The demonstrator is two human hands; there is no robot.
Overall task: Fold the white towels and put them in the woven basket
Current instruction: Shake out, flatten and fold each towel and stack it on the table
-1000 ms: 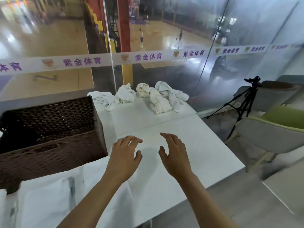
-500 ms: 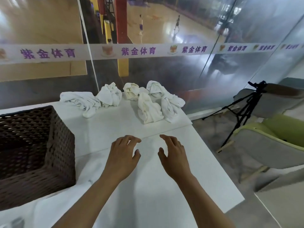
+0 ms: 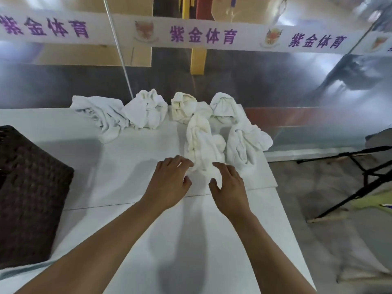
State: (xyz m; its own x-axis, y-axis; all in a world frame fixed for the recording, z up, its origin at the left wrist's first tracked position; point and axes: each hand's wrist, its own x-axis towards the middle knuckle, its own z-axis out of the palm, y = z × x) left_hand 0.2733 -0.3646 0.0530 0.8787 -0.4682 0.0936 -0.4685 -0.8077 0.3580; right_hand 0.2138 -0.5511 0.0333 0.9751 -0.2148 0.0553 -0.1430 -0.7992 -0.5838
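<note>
Several crumpled white towels lie along the far edge of the white table (image 3: 127, 166). The nearest towel (image 3: 201, 141) is a cream bundle in the middle right. My left hand (image 3: 169, 183) hovers at its near left corner with fingers spread, fingertips touching the cloth. My right hand (image 3: 229, 185) reaches to its near edge, fingers loosely extended over the fabric. Neither hand has closed on it. Other towels sit at the back: one at the left (image 3: 99, 115), one beside it (image 3: 146, 111), one at the right (image 3: 244, 141). The dark woven basket (image 3: 27, 187) stands at the left.
A glass wall with a white banner (image 3: 201, 37) runs right behind the table. A black tripod (image 3: 360, 177) and a green chair edge stand on the floor to the right, past the table's right edge.
Both hands have moved forward from the table's middle to the nearest towel. The view has tilted down and closer, so the basket has slid to the left edge.
</note>
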